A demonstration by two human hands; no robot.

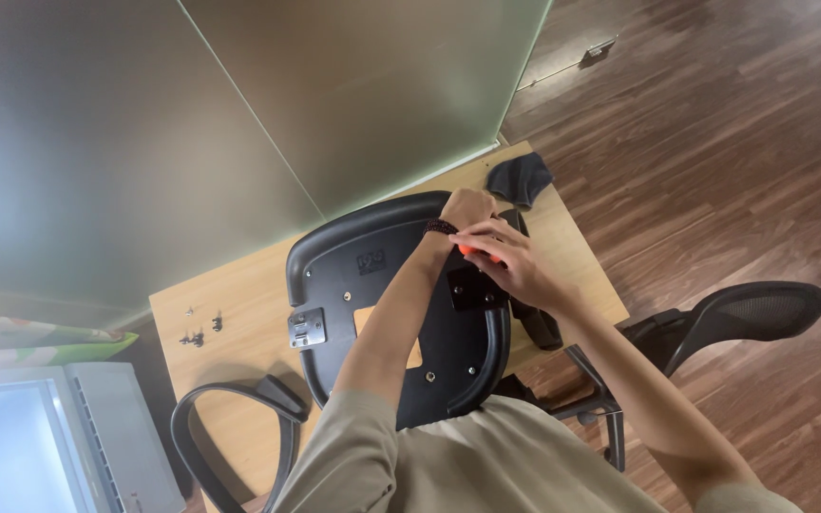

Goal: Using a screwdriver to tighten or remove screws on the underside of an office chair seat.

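Right hand [510, 261] grips an orange-handled tool [477, 252] against the upturned chair seat [382, 313]; left hand [467, 207] (grasp hidden) steadies it. A slip could strip the screw.

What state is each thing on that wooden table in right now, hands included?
Black plastic chair seat: upside down on the light wooden table.
Left hand: closed, at the seat's far edge.
Right hand: gripping an orange-handled tool, tip hidden.
Curved black armrest: detached, lying on the table.
Small dark screws: loose on the table.
Black mesh office chair: standing on the floor.
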